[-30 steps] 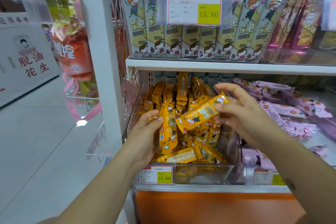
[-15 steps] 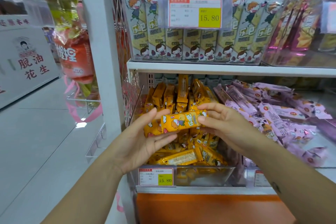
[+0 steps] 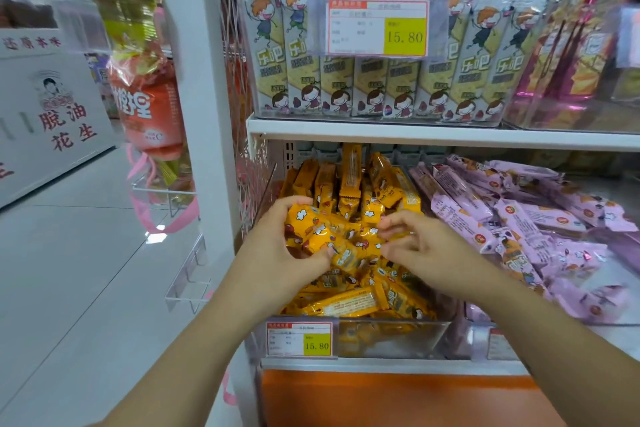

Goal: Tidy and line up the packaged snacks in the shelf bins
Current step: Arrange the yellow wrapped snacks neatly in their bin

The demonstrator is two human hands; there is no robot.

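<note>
Packet (image 3: 317, 230) sits between the hands over the bin (image 3: 398, 336). Left hand (image 3: 277, 253) grips it; right hand (image 3: 419, 246) is curled, hold unclear.

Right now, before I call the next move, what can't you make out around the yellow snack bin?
Head view:
Right hand: fingers blurred, so whether they grip anything is unclear.
Yellow packs beneath the hands: hidden by the left hand and the right.
Lower price tag: print too small.
Purple packs: bin cut off by the right edge.
</note>
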